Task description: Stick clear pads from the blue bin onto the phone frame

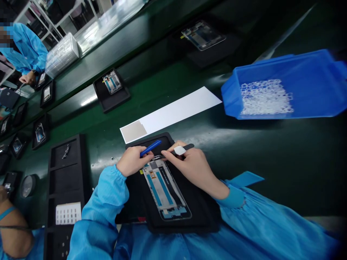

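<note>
A smartphone frame point(166, 193) with teal strips and a black flex strip lies in a black foam tray point(206, 220) close to my body. At the frame's top end, my left hand point(132, 159) is closed around a blue pen-like tool point(150, 148), its rear end pointing up to the right. My right hand point(189, 162) grips dark tweezers point(188, 146) with a white wrap on them, the tips reaching toward the same top end. The fingers partly hide the spot between both hands, so any small part there cannot be made out. A yellow tab point(141, 172) sticks out from the frame's left edge.
A blue bin point(306, 90) with many small white pieces stands at right. Beyond my tray lies a white paper strip point(179, 110). A compartment tray point(65, 180) is at left. More phone trays point(115, 101) sit farther along. A co-worker's arm point(16, 231) is at lower left.
</note>
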